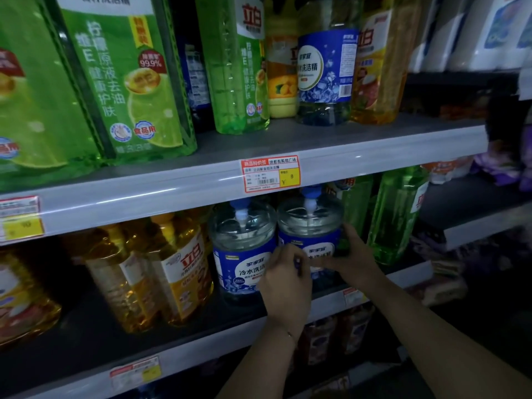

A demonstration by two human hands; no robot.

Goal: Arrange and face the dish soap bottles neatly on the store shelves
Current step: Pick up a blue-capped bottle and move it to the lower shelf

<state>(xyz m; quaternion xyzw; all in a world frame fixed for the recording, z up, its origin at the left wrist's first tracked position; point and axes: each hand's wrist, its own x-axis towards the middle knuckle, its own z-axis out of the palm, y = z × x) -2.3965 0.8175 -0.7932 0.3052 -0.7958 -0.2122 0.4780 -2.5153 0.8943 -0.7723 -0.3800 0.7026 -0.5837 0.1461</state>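
Closely, twin (244, 254) and green bottle (358, 205) flank the held blue bottle (310, 228)

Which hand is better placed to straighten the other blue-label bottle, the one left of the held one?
Left. The left hand sits at the edge of the left blue-label bottle; the right hand grips the far side of the right blue-label bottle, farther away.
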